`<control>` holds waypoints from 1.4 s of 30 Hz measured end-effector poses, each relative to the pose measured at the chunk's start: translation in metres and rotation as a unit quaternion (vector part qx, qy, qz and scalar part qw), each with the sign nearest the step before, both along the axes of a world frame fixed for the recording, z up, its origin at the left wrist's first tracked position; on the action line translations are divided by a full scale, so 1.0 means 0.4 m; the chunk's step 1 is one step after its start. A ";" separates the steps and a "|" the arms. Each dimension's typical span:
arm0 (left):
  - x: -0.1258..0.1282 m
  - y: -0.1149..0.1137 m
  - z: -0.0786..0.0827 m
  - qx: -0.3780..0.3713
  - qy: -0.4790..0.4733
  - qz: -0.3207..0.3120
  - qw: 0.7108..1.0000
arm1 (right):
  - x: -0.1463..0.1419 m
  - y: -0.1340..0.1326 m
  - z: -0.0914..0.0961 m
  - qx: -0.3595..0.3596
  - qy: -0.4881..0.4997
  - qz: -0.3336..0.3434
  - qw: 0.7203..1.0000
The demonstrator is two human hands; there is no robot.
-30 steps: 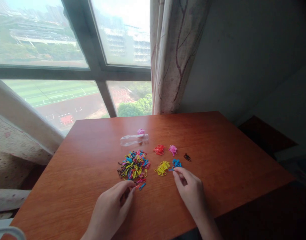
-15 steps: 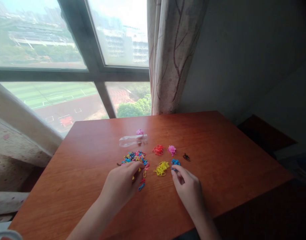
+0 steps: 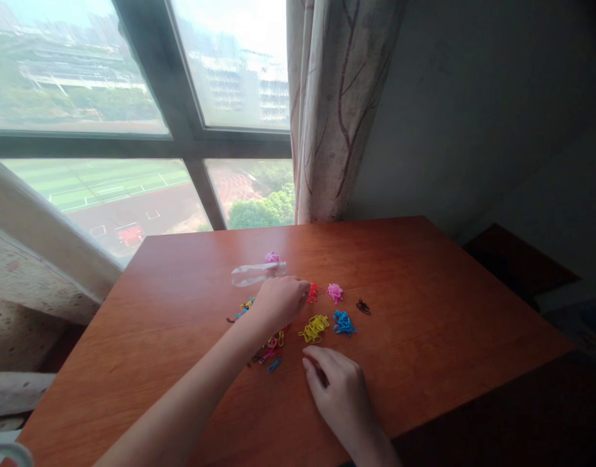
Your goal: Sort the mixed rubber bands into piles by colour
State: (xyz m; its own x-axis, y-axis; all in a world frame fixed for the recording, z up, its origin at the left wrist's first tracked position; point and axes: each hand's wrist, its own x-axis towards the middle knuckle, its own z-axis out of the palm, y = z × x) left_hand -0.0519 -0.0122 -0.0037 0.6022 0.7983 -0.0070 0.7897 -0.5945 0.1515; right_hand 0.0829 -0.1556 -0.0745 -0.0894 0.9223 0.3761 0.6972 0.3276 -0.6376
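Observation:
My left hand (image 3: 279, 299) reaches across a mixed heap of coloured rubber bands (image 3: 269, 342) and hides most of it. Its fingertips are pinched together at the small red pile (image 3: 314, 292); what they hold is too small to make out. My right hand (image 3: 339, 389) rests on the table below the yellow pile (image 3: 314, 327), fingers curled under, nothing visible in them. The blue pile (image 3: 344, 322), pink pile (image 3: 334, 292) and black bands (image 3: 363, 306) lie to the right, untouched.
A clear plastic container (image 3: 251, 274) with a pink cap (image 3: 272, 257) lies behind the heap. The wooden table (image 3: 434, 292) stands against a window (image 3: 132, 97) and patterned curtain (image 3: 336, 110). Dark furniture (image 3: 516, 259) sits at the right.
My left hand rose from the mixed heap and moved right and away to the red pile. My right hand left the blue pile and drew back toward me and leftward.

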 end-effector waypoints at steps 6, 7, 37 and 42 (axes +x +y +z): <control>0.002 -0.001 -0.009 0.007 0.009 0.019 1.000 | -0.005 -0.005 0.004 -0.004 0.001 0.001 1.000; -0.001 -0.004 -0.005 0.008 0.009 0.022 1.000 | -0.006 -0.006 0.005 -0.006 0.001 0.002 1.000; -0.214 -0.325 -0.133 -0.033 -0.226 0.118 0.966 | -0.083 0.024 0.038 -0.081 -0.076 0.051 0.993; -0.206 -0.326 -0.121 -0.035 -0.217 0.119 0.968 | -0.081 0.023 0.030 -0.068 -0.071 0.045 0.994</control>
State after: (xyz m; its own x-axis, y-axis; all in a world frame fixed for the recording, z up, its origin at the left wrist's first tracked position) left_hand -0.1343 -0.1425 -0.0519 0.3597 0.9216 0.1460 0.7554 -0.3795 0.5342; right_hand 0.0507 -0.1463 -0.0626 -0.2163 0.9499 0.2258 0.7556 0.3093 -0.5774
